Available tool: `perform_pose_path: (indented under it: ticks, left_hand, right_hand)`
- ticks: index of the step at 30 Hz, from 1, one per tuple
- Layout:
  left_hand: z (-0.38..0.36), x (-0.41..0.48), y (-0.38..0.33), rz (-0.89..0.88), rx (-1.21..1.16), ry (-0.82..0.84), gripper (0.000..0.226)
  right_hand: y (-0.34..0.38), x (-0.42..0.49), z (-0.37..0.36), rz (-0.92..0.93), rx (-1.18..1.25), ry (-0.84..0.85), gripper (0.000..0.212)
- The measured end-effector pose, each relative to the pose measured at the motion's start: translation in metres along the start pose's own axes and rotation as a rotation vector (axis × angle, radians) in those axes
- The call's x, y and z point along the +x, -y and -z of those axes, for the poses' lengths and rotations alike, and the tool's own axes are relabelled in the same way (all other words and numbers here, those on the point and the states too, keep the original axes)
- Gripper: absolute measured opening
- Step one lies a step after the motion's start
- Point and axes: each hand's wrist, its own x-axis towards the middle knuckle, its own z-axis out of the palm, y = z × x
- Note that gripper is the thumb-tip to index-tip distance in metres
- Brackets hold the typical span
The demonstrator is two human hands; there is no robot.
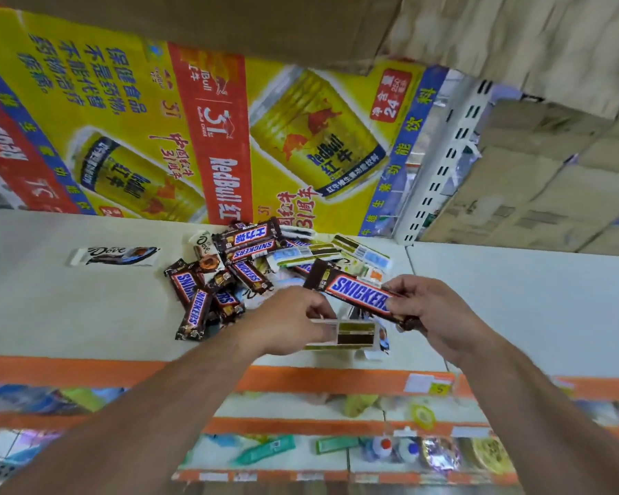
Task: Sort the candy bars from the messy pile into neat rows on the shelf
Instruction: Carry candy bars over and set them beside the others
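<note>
Right hand (435, 317) pinching brown blue-lettered Snickers bar (358, 292), left hand (292, 325) pinching white-and-gold bar (354, 334), jumbled pile (229, 273) beyond

Far side: big yellow Red Bull carton (193, 137), print upside down, w/ can pics & a red band. Plain brown cardboard box (229, 26) sat on top of it. Far right: white slotted upright (447, 162), then stacked brown cartons (533, 173) beyond it. Near right: white & yellow price label (431, 384). Lower down, blurred: yellow-green tape roll (423, 416), two green packets (265, 450), and two small bottles (385, 444), one red cap, one blue.
</note>
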Motion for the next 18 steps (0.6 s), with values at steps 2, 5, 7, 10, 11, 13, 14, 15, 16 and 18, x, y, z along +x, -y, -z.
perform_pose_path:
  ticks: [2,5,7,10,11,13,14,15,16,18]
  left_hand:
    - [-0.008,0.006,-0.010,-0.023,0.016,0.001,0.013]
    - [-0.024,0.013,-0.025,-0.069,-0.002,0.019,0.013]
    - [-0.037,0.018,-0.040,-0.102,-0.034,0.041,0.013]
    - [-0.058,0.025,-0.065,-0.142,-0.032,0.068,0.008]
    - [-0.067,0.027,-0.074,-0.150,-0.018,0.073,0.007]
    - [-0.086,0.032,-0.094,-0.165,0.009,0.079,0.007]
    - [-0.097,0.034,-0.103,-0.171,0.023,0.078,0.008]
    - [-0.109,0.036,-0.113,-0.175,0.035,0.078,0.009]
    - [-0.122,0.038,-0.124,-0.183,0.041,0.083,0.010]
    - [-0.149,0.043,-0.145,-0.190,0.034,0.095,0.012]
  right_hand:
    - [-0.003,-0.013,0.013,0.024,0.024,-0.043,0.019]
    - [-0.009,-0.031,0.034,0.046,0.027,-0.088,0.016]
    - [-0.015,-0.044,0.052,0.057,0.046,-0.122,0.016]
    - [-0.027,-0.063,0.081,0.077,0.072,-0.152,0.016]
    - [-0.031,-0.069,0.091,0.083,0.079,-0.161,0.016]
    - [-0.042,-0.081,0.113,0.090,0.092,-0.183,0.018]
    - [-0.048,-0.087,0.125,0.091,0.098,-0.193,0.018]
    - [-0.054,-0.093,0.138,0.092,0.099,-0.199,0.018]
    - [-0.060,-0.099,0.152,0.094,0.097,-0.202,0.017]
    - [-0.074,-0.112,0.181,0.096,0.104,-0.213,0.016]
